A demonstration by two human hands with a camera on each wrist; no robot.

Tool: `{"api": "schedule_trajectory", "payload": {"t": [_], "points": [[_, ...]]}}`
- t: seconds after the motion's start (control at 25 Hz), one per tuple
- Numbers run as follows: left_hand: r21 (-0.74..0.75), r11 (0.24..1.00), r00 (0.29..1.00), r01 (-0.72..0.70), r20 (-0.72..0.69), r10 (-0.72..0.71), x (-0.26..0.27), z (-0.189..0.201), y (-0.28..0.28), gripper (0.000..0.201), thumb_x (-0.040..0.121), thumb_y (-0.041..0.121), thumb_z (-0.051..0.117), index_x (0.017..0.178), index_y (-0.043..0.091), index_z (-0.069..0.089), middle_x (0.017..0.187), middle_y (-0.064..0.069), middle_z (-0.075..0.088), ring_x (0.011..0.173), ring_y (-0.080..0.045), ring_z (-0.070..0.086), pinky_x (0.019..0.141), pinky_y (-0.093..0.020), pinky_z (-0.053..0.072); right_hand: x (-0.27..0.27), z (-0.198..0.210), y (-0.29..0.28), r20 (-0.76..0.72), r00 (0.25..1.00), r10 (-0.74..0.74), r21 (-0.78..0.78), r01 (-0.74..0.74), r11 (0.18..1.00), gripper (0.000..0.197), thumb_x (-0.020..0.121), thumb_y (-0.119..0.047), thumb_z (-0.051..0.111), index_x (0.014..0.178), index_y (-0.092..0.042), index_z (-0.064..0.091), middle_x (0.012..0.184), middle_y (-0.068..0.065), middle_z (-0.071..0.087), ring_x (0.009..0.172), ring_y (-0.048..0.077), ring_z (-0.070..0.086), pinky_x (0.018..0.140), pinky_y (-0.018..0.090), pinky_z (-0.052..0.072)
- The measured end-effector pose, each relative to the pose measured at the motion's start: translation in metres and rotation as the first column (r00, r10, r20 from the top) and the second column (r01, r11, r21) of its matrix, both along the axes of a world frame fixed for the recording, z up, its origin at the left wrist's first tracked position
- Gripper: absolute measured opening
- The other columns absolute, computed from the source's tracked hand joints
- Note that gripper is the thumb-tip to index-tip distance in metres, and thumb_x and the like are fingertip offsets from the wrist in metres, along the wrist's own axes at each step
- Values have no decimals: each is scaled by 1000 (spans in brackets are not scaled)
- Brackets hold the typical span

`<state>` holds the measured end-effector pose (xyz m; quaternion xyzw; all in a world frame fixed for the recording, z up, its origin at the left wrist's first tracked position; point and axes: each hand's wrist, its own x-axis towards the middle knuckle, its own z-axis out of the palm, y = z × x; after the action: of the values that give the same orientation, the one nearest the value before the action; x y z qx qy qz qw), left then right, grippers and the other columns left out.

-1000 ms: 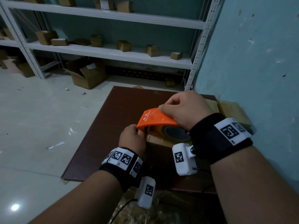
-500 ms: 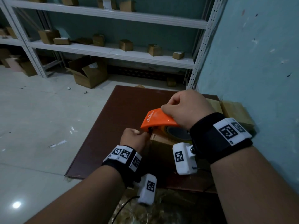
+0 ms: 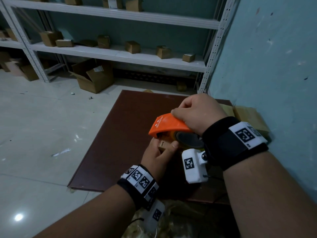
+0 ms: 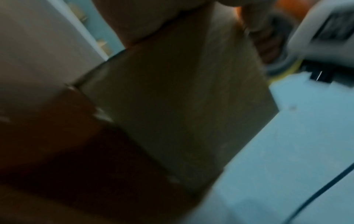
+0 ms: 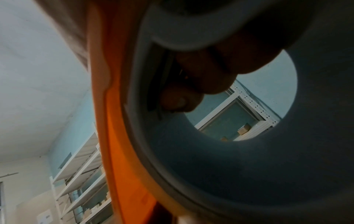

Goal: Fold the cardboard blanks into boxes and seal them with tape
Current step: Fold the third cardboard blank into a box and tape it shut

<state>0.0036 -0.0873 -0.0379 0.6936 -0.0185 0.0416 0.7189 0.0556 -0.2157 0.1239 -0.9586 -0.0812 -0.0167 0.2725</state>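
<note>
Your hands hide most of the box (image 3: 163,145) (left wrist view blurred). Your right hand (image 3: 197,114) clamps the tape dispenser (image 3: 167,126), nose toward 10 o'clock; left hand (image 3: 158,154) fingers pinch the box on the worktop (image 3: 116,134).

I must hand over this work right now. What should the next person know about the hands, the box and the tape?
Right hand: grip closed over the orange plastic tape dispenser, held on top of the small brown cardboard box.
Left hand: fingers curled on the box's near top edge, steadying it on the dark brown board.
Flat cardboard blanks lie by the blue wall.
Done: this box is folded. Whether any tape is on it cannot be seen.
Left: finish taping it, then fold and seal the blanks.
</note>
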Motion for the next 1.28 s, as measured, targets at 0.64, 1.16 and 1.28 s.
{"api": "schedule_trajectory", "payload": {"t": [0.64, 1.16, 1.28], "points": [[352, 932, 964, 88, 206, -169, 6, 12, 6, 23, 96, 61, 52, 116, 52, 57, 115, 20, 59, 106, -7, 62, 89, -34, 54, -7, 11, -58, -18, 999, -43, 23, 43, 999, 33, 89, -49, 75, 69, -23, 72, 77, -4, 67, 78, 13, 61, 62, 29, 37], [422, 904, 958, 73, 222, -181, 8, 11, 2, 55, 87, 70, 43, 131, 40, 57, 125, 14, 61, 114, 1, 56, 87, -10, 43, -28, 3, -130, -82, 992, -100, 81, 107, 991, 36, 78, -56, 83, 72, -21, 76, 81, -1, 66, 79, 15, 61, 63, 30, 40], [414, 905, 960, 102, 198, -198, 6, 8, 1, 52, 87, 69, 43, 128, 42, 59, 121, 20, 62, 113, 0, 58, 85, -7, 43, -34, 1, -147, -126, 984, -126, 109, 140, 984, 34, 79, -54, 82, 79, -20, 76, 85, 0, 67, 81, 15, 61, 61, 28, 39]]}}
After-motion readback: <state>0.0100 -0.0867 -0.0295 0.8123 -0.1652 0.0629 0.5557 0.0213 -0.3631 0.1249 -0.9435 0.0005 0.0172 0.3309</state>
